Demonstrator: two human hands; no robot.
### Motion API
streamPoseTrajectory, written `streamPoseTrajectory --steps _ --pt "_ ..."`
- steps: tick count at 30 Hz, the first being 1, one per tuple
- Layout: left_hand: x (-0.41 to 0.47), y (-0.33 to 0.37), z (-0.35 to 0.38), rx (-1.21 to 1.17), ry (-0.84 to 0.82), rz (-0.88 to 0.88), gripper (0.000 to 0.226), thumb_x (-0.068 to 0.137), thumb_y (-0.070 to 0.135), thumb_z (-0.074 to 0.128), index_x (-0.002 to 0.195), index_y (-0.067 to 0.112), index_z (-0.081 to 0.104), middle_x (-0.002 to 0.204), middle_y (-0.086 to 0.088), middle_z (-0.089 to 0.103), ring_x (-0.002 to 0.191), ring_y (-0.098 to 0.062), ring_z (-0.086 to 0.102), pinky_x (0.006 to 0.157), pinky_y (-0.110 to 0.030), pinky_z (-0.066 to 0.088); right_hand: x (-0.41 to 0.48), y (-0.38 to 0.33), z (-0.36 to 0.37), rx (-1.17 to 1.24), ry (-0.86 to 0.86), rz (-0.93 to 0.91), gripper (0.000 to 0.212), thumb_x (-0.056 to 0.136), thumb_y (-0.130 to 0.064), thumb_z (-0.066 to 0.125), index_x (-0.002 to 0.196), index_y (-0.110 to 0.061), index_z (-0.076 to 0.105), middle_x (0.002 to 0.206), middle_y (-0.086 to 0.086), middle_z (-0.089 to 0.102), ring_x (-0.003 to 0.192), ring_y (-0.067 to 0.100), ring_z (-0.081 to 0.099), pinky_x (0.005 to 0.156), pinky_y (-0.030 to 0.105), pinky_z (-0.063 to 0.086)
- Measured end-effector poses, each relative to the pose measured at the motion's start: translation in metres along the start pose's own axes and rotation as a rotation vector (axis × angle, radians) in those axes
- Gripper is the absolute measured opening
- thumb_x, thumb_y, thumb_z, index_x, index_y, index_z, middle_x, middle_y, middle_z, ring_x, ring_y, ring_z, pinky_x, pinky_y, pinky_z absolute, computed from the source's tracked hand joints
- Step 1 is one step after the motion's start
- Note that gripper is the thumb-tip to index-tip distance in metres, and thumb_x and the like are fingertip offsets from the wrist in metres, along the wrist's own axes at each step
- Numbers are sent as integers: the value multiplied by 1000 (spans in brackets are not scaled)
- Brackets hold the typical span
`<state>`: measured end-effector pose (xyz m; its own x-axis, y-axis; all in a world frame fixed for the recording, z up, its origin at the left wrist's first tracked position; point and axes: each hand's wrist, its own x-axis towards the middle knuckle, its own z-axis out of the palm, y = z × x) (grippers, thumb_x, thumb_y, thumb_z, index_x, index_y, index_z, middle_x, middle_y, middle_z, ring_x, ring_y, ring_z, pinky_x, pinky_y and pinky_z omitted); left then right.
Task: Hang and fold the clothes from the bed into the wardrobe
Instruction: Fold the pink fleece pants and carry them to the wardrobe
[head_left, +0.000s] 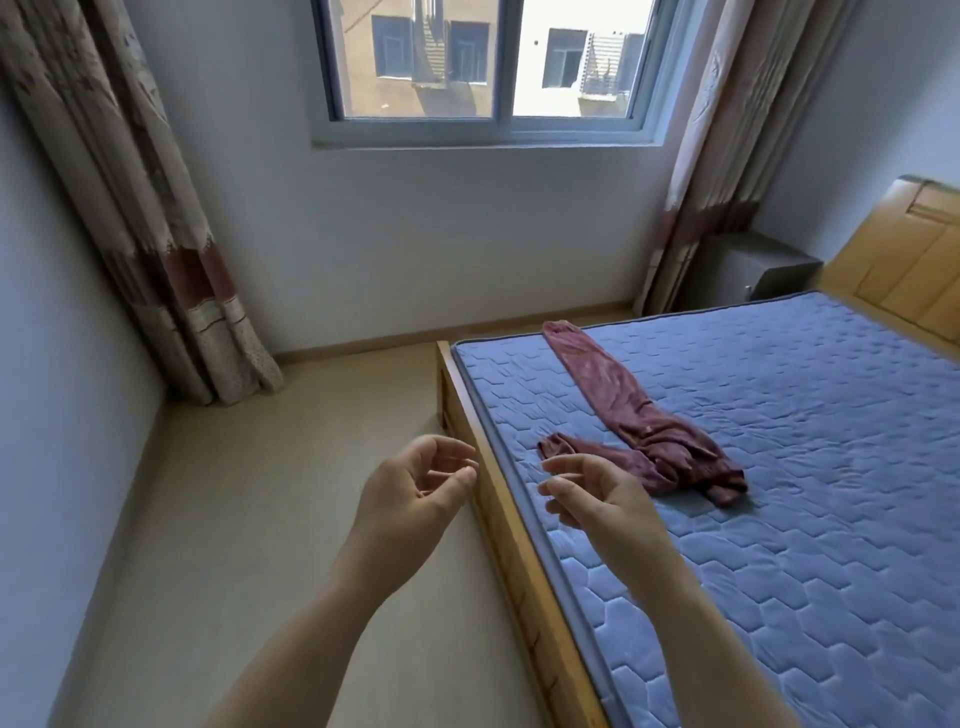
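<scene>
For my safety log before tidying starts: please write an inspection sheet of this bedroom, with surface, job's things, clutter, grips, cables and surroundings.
Surface: blue quilted mattress on a wooden bed frame.
Job's things: one dark red garment, crumpled, lying on the mattress near the side edge closest to the hands; wardrobe not in view.
Clutter: nothing seen.
Grips: left hand and right hand both loosely curled, holding nothing; right hand is over the mattress edge.
Cables: nothing seen.
Surroundings: window, curtains, headboard, grey bedside cabinet, pale floor.
</scene>
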<state>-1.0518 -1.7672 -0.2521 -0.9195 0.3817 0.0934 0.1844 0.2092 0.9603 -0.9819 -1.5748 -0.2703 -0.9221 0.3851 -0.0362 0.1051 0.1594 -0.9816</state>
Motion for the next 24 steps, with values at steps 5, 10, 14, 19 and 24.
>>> streamPoseTrajectory --steps 5,10,14,19,24 --pt "91 -15 -17 -34 -157 26 11 87 14 69 94 23 69 89 4 73 77 -9 68 68 -18 53 49 0 14 30 164 111 12 92 -9 63 98 -19 67 85 1 74 74 11 66 66 19 52" --pt "172 -25 -4 -97 -305 27 13 87 9 69 93 20 70 90 -1 73 77 -16 66 71 -27 52 90 3 10 34 332 199 12 92 -11 62 101 -18 67 88 3 74 75 10 68 66 18 52" --pt "223 -32 28 -95 -436 30 15 87 8 69 90 23 70 89 0 74 79 -18 68 73 -30 53 123 17 -8 48 441 244 12 92 -12 61 98 -20 69 85 1 74 70 4 67 64 15 50" --pt "293 -34 76 -69 -516 54 13 87 11 70 91 23 70 89 4 75 76 -7 69 67 -13 50 181 40 -49 64 530 263 10 91 -13 62 95 -20 69 87 5 74 72 8 66 68 20 51" --pt "353 -27 124 -46 -598 33 12 88 9 68 92 20 69 85 -2 75 73 -8 70 64 -12 51 234 53 -95 98 592 281 11 91 -10 62 95 -18 68 89 2 74 70 3 65 65 15 48"
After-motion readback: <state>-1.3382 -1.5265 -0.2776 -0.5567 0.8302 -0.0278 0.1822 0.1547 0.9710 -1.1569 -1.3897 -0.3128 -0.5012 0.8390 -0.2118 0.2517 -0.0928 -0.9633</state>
